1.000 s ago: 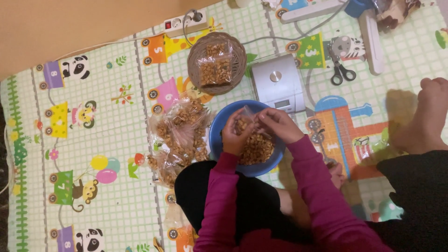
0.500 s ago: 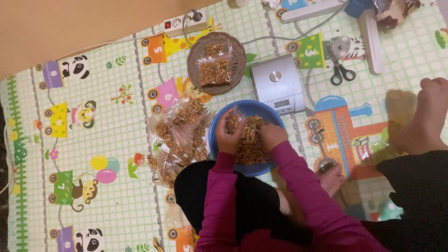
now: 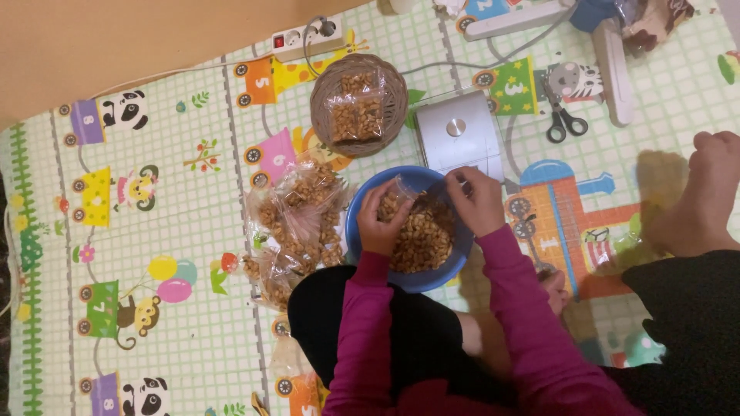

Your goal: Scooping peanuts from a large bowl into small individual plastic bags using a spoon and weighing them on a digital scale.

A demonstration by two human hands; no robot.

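Blue bowl (image 3: 362, 248) of nuts; left hand (image 3: 383, 221), right hand (image 3: 477, 199) pinching clear bag (image 3: 406, 192); filled bags (image 3: 297, 223) left.

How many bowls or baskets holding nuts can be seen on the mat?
2. The blue bowl lies under both hands, full of loose nuts. The brown basket sits above it, near the power strip, holding one small bag of nuts.

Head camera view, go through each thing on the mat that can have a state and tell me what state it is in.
Blue bowl: holds brown snack pieces.
Small clear bag: open, held over the bowl.
Left hand: gripping the bag.
Right hand: pinching the bag's rim.
Wicker basket: holds a filled bag.
Scissors: closed.
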